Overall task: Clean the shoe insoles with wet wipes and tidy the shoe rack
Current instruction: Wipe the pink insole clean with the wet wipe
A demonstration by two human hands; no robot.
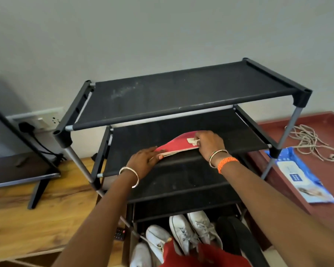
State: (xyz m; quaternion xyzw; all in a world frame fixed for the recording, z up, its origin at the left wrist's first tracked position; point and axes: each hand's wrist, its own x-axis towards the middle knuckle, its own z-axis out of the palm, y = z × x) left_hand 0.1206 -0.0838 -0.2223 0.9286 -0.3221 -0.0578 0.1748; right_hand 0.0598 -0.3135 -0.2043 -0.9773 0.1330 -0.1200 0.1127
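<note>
1. Locate the workpiece. The red insoles [178, 144] lie as a small stack on the second shelf [229, 132] of the black shoe rack [181, 93], towards its front edge, heel end to the right and toe end to the left.

2. Note the hand positions. The left hand [143, 160] lies flat with fingers extended along the toe end, pressing it down. The right hand [208, 144] is curled over the heel end and pinches a small pale wad against it, probably a folded wet wipe [192, 141] (too small to confirm).

3. Keep the left hand as the anchor. The shelf is fabric and is likely to sag, so firm flat pressure should stop the stack sliding.

4. Wipe in long strokes from heel to toe, working towards the anchoring hand, then lift and repeat. Short scrubbing may only spread the dirt.

5. Separate the stacked insoles and treat each face in turn. Only the top surface is exposed at present.

6. Refold the wipe to a clean side once it soils. The blue wipes pack [301, 180] lies on the dark red worktop [326, 135] to the right of the rack, within reach.

7. Let the insoles dry before refitting. The white sneakers [183, 232] stand at the bottom of the rack, below the hands.

8. The top shelf [181, 93] shows dusty smears. Include it in the tidying stage.
</note>
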